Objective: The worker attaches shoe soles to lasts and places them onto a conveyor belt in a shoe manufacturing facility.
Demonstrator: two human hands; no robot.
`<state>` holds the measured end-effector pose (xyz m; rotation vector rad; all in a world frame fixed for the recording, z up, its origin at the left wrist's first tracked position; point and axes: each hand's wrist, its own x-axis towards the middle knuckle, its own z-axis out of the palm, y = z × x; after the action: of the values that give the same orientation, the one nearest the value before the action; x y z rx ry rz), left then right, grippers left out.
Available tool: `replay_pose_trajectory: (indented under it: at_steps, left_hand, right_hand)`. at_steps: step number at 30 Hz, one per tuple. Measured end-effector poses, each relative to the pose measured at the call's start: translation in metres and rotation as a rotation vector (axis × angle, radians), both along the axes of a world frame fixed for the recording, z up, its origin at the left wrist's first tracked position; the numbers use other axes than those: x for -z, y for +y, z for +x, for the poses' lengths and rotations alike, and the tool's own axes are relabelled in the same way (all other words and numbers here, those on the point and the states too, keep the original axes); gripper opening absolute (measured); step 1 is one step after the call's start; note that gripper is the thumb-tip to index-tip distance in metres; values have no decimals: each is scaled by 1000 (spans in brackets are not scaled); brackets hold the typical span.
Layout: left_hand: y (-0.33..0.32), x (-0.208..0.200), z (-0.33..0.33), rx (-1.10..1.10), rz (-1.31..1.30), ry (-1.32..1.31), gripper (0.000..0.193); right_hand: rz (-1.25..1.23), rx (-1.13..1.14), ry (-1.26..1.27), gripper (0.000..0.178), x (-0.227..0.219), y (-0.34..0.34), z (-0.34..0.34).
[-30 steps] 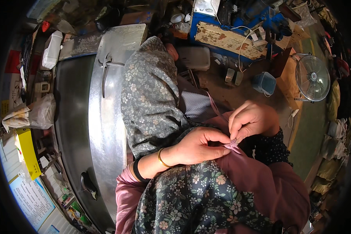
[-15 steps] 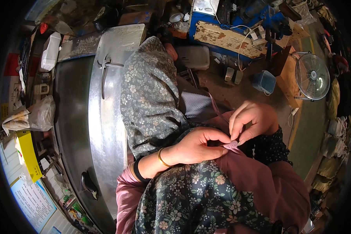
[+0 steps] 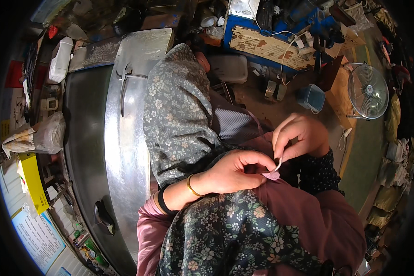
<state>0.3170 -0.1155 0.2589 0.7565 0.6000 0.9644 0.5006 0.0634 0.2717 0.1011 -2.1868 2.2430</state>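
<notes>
My left hand, a gold bangle and a black band at its wrist, pinches an edge of pink cloth between thumb and forefinger. The cloth belongs to the pink garment I am wearing, beside a dark floral apron. Just above that edge, my right hand is closed in a pinch on a small pale piece. It may be a button seen edge-on, but its kind is not clear. The two hands' fingertips almost meet there.
To the left stands a metal-topped bench with a pair of pliers on it. A round fan and a blue plastic bin stand at the right. At the far side is a blue-framed workbench carrying machinery and cables.
The right fingertips have tilted the small piece, so its round pink face no longer shows and a pale edge does. The left hand keeps its pinch in nearly the same place.
</notes>
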Motion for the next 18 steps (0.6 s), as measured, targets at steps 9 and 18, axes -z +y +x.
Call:
replay_pose_trajectory:
  at_steps: [9, 18]
  left_hand:
    - [2, -4, -7, 93, -54, 48, 30]
    - [3, 0, -7, 128, -110, 48, 41]
  right_hand:
    - [42, 149, 3, 12, -5, 5, 6]
    - [144, 219, -58, 17, -3, 18, 9]
